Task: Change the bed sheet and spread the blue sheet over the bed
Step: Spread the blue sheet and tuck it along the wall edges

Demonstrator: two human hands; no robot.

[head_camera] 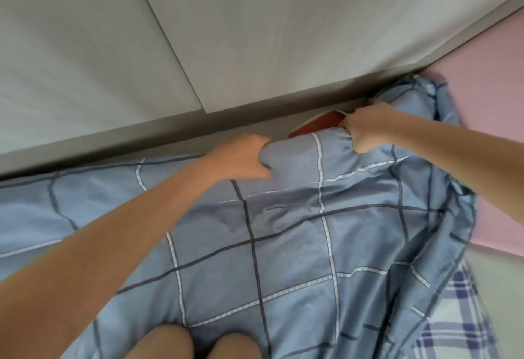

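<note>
The blue sheet point(283, 245), checked with dark and white lines, covers most of the bed below me. My left hand point(241, 158) grips a bunched fold of its far edge near the wall. To the right, my right hand point(365, 127) holds the same edge, fingers curled into the cloth. Between and behind the hands a red-brown patch point(317, 126) of something under the sheet shows. The sheet's right part lies crumpled in a heap point(425, 97) by the corner.
A white panelled wall point(198, 32) runs along the far side of the bed. A pink padded panel point(493, 131) stands at the right. A white and purple plaid cloth point(459, 316) lies at lower right. My knees point(198, 344) rest on the sheet.
</note>
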